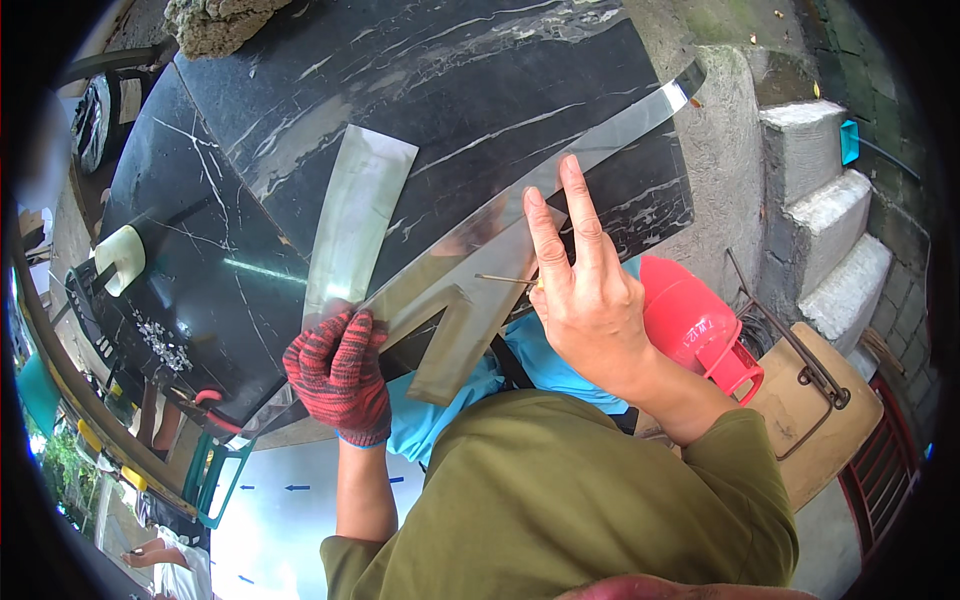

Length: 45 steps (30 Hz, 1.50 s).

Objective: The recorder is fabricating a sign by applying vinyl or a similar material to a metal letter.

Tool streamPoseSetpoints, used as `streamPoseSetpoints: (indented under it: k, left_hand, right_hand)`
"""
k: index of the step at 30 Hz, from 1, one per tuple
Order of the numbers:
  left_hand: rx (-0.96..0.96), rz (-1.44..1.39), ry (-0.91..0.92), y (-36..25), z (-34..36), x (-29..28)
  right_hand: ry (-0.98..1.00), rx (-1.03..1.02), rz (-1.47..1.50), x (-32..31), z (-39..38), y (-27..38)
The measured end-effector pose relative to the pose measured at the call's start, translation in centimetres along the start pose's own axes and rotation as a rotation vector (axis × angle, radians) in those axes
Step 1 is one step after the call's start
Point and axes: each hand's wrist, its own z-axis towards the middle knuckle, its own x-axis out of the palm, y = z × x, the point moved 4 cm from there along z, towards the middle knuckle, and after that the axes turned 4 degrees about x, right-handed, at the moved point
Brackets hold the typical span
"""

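Observation:
A long, shiny metal strip (610, 137) runs diagonally over the black marble-patterned tabletop (460, 90). My left hand (338, 375), in a red-and-black striped glove, has its fingers closed on the strip's lower-left end. Bare, my right hand (592, 290) stretches the index and middle fingers over the strip. Its thumb and curled fingers pinch a thin pointed metal rod (505, 279), whose handle is mostly hidden. Under the strip, a branching flat metal piece (440, 365) extends toward my body. A wide, slightly curved metal plate (362, 205) lies beyond my gloved hand.
At right are a red rounded container (685, 312) with a handle, a tan folding chair (825, 405) and concrete steps (815, 220). A rough stone (220, 25) sits at the table's far left, a cream-coloured object (122, 258) at its left edge. Another person's arm (150, 553) shows lower left.

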Motion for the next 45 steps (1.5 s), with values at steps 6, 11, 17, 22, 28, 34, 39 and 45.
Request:
streamPoseSetpoints:
  k: [6,11,17,22,28,34,39,45]
  left_hand:
    - [-0.012,0.006,0.016,0.2,-0.3,-0.2]
    - [-0.009,0.062,0.056,0.1,-0.5,-0.7]
    - [-0.018,0.062,0.088,0.7,-1.1,-0.9]
    - [0.007,0.090,0.094,0.6,-1.1,-1.0]
    - [-0.002,0.066,0.068,0.6,-1.0,-0.8]
    - [0.009,0.063,0.064,0.5,-0.7,-0.8]
    - [-0.007,0.080,0.080,0.5,-0.9,-0.8]
    - [-0.039,0.093,0.108,1.1,-1.7,-0.9]
  right_hand:
    - [0.003,-0.005,-0.007,0.0,0.0,0.0]
    - [0.014,0.002,-0.015,0.0,-0.1,0.1]
    - [0.003,-0.011,-0.038,-0.1,0.1,0.2]
    - [-0.008,-0.007,-0.010,-0.1,0.0,0.1]
    - [-0.001,-0.010,-0.013,-0.1,0.1,0.1]
    - [0.003,-0.009,-0.021,-0.2,0.1,0.1]
    - [0.004,-0.012,-0.018,-0.2,-0.1,0.2]
    - [-0.020,0.009,0.011,0.2,0.1,0.5]
